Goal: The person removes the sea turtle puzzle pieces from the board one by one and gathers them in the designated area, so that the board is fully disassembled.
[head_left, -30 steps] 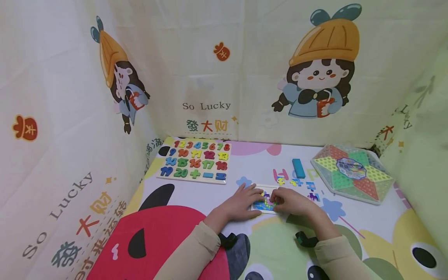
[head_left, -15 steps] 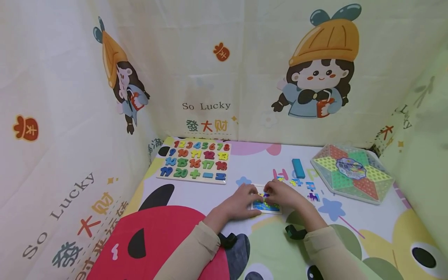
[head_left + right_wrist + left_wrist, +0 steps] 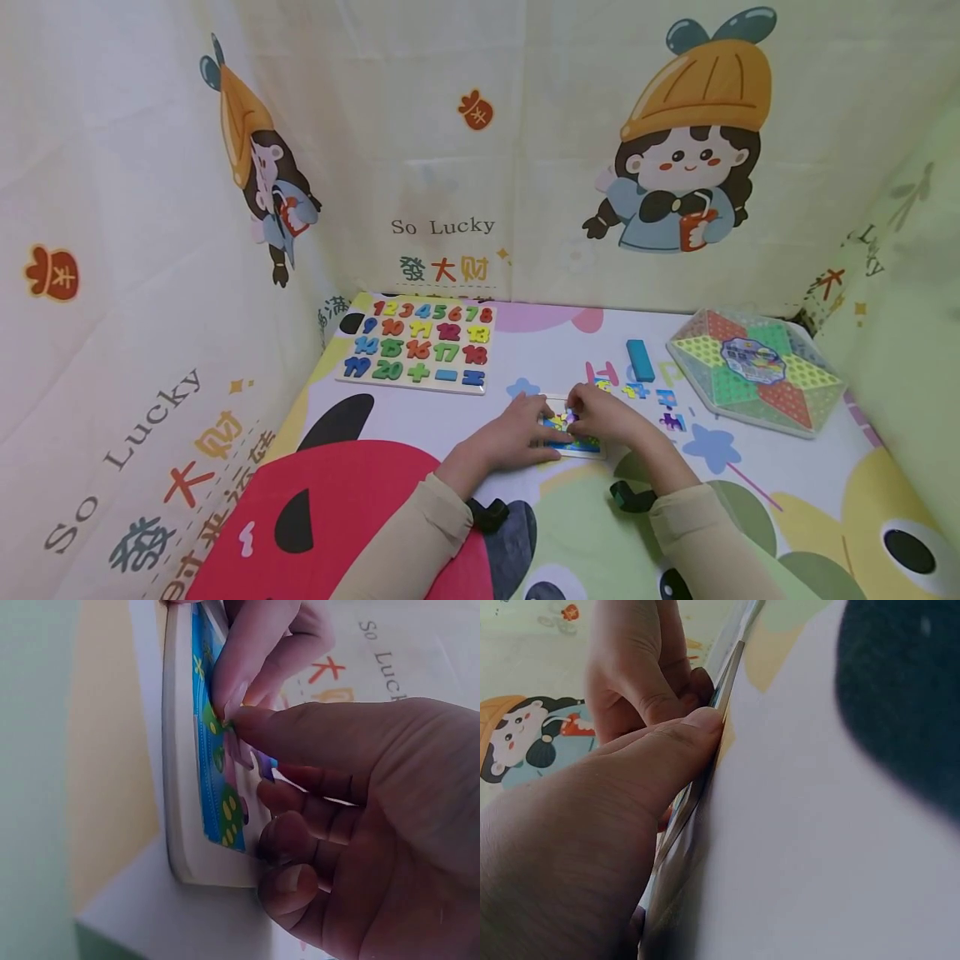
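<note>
A small jigsaw puzzle board [image 3: 581, 451] with a pale frame lies on the table, its picture blue, green and yellow. My left hand [image 3: 513, 435] grips it from the left; in the left wrist view its thumb [image 3: 671, 746] lies along the board's edge. In the right wrist view a left fingertip presses on the picture. My right hand [image 3: 611, 417] is over the board's right part, thumb and index finger pinching a small pinkish puzzle piece [image 3: 241, 752] close to that fingertip. The fingers partly hide the piece and the middle of the picture.
Several loose puzzle pieces [image 3: 671, 422] lie right of the board, below a teal block [image 3: 640, 361]. A number board [image 3: 416, 343] stands at the back left, a hexagonal Chinese checkers box [image 3: 753, 371] at the back right. Printed cloth walls [image 3: 547, 208] enclose the table.
My right hand has shifted left over the puzzle board, nearer to the left hand. The left hand's fingers, flatter before, are now more bent on the board.
</note>
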The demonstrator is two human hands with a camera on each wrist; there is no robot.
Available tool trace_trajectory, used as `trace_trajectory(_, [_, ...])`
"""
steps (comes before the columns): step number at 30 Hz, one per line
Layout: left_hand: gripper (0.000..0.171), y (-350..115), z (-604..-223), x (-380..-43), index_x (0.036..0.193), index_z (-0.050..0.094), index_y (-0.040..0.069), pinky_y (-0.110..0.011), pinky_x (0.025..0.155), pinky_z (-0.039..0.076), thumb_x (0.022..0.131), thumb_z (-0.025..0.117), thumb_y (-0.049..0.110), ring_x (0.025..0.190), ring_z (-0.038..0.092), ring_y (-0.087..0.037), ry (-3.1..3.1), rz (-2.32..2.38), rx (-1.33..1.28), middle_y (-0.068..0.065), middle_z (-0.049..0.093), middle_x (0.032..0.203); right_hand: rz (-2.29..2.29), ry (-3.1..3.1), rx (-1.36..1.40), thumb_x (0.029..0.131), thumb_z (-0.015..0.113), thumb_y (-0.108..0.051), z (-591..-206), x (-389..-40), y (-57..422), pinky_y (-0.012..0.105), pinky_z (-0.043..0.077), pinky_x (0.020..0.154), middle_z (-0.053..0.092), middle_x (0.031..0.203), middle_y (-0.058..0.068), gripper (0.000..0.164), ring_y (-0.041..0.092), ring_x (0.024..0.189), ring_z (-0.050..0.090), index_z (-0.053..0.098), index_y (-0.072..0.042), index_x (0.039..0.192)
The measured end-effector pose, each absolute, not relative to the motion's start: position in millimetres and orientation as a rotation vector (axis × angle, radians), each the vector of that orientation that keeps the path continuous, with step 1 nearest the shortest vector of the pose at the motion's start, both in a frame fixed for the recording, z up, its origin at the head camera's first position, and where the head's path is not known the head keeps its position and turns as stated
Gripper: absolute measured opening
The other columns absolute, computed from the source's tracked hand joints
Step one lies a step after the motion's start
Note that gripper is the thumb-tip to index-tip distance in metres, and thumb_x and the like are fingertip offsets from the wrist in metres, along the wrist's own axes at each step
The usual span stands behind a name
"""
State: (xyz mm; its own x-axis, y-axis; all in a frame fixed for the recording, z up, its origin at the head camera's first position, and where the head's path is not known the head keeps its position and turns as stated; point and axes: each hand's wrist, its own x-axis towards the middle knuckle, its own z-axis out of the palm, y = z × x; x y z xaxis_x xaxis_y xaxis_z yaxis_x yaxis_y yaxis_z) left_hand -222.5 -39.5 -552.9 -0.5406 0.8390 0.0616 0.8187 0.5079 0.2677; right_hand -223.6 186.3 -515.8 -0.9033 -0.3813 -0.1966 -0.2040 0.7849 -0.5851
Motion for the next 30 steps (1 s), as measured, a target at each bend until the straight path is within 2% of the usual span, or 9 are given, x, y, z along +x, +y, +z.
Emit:
trace_trajectory(4, [0.041,-39,-553,-222,0.135,0.051,0.053,-0.039,0.113,0.031,0.094,0.054,0.058,0.124,0.038,-0.008,2.670,0.381,1.476,0.005,0.047,0.130,-0.890,2.636,-0.433,0.086,0.074,-0.010,-516,-223,189,0.032,0.048,0.076,0.057,0.090,0.002,0.024,0.017,0.082,0.052,0.057,-0.011,0.105])
trace_trajectory(10, [0.043,-39,-553,-222,0.137,0.048,0.052,-0.032,0.102,0.039,0.095,0.054,0.057,0.120,0.038,-0.009,2.685,0.338,1.524,0.004,0.047,0.128,-0.967,2.628,-0.436,0.092,0.066,-0.009,-517,-221,193,0.032,0.046,0.073,0.059,0.089,0.001,0.016,0.017,0.080,0.053,0.061,-0.014,0.106])
trace_trajectory(15, [0.045,-39,-553,-222,0.139,0.044,0.055,-0.034,0.106,0.037,0.095,0.053,0.058,0.122,0.038,-0.008,2.689,0.304,1.517,0.004,0.046,0.131,-1.006,2.641,-0.403,0.094,0.063,-0.011,-517,-221,195,0.032,0.046,0.071,0.059,0.088,0.000,0.012,0.017,0.078,0.054,0.065,-0.019,0.103])
trace_trajectory(19, [0.045,-39,-554,-222,0.139,0.043,0.055,-0.037,0.109,0.034,0.095,0.053,0.057,0.125,0.038,-0.009,2.690,0.295,1.511,0.004,0.046,0.133,-1.029,2.624,-0.375,0.094,0.062,-0.014,-518,-221,197,0.032,0.046,0.075,0.060,0.091,0.000,0.011,0.018,0.082,0.055,0.065,-0.021,0.103])
trace_trajectory(25, [0.044,-39,-555,-223,0.138,0.045,0.056,-0.036,0.108,0.035,0.094,0.053,0.058,0.123,0.038,-0.008,2.689,0.334,1.498,0.005,0.047,0.131,-1.007,2.627,-0.435,0.094,0.065,-0.014,-523,-224,204,0.032,0.047,0.077,0.061,0.092,0.000,0.016,0.017,0.084,0.055,0.067,-0.021,0.108])
trace_trajectory(30, [0.043,-40,-556,-223,0.136,0.050,0.053,-0.042,0.117,0.028,0.094,0.055,0.057,0.126,0.039,-0.009,2.679,0.379,1.491,0.004,0.048,0.133,-1.013,2.641,-0.395,0.094,0.066,-0.019,-524,-225,208,0.032,0.048,0.079,0.062,0.095,0.000,0.018,0.017,0.088,0.055,0.069,-0.022,0.111])
